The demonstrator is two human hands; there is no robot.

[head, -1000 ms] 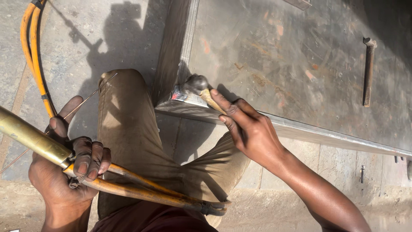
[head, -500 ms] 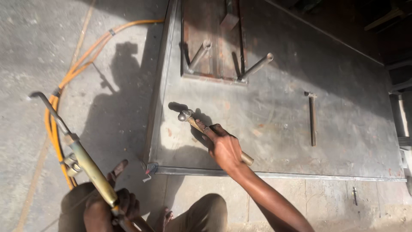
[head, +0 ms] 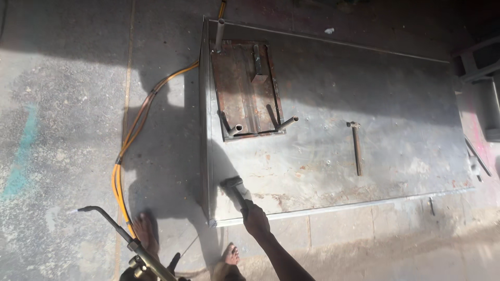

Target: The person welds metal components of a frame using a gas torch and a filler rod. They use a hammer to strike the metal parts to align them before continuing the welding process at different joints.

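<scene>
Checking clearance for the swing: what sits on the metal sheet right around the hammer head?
Nothing visible does. The right hand holds the hammer over bare metal sheet; the rusty frame and second hammer lie apart.

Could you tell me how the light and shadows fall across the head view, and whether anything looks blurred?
Head view: hard sunlight on the concrete floor; the person's shadow lies across the floor and the metal sheet's left edge; the sheet's far side is in shade. The right hand with the hammer is sharp; the torch is clear.
</scene>
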